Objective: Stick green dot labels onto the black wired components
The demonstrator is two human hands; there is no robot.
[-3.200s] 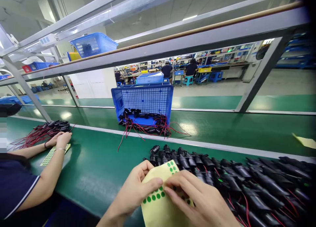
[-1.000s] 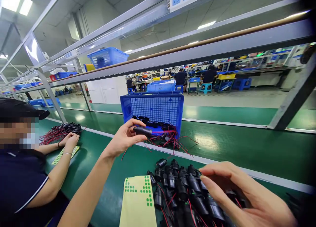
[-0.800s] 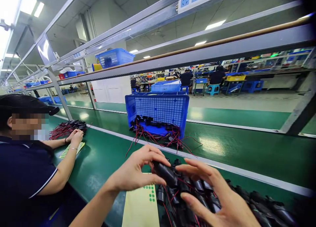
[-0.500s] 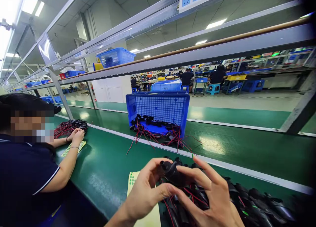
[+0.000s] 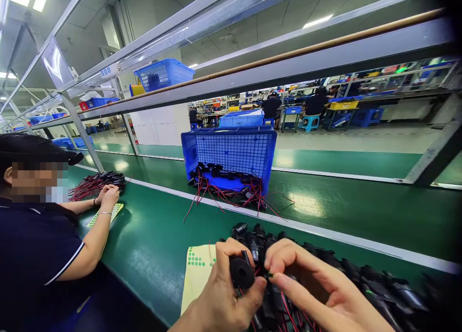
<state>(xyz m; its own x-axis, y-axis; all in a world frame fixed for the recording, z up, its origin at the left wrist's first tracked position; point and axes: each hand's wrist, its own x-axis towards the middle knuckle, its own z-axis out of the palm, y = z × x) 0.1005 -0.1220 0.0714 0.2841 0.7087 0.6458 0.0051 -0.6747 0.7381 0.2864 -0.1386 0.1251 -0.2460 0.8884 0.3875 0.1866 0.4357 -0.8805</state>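
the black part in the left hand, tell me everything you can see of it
The black part is a small, round, matte piece that looks like plastic, with its circular end and a dark centre hole facing the camera. The left hand grips it from the side, thumb across its lower edge. The right hand pinches just beside it, where a speck of green shows at the fingertips. Thin red wires run close beneath it; whether they belong to it is unclear.

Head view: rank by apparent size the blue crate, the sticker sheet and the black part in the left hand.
1. Blue crate, largest, though farthest away.
2. Sticker sheet, partly hidden by the left hand.
3. Black part, smallest even so close to the camera.
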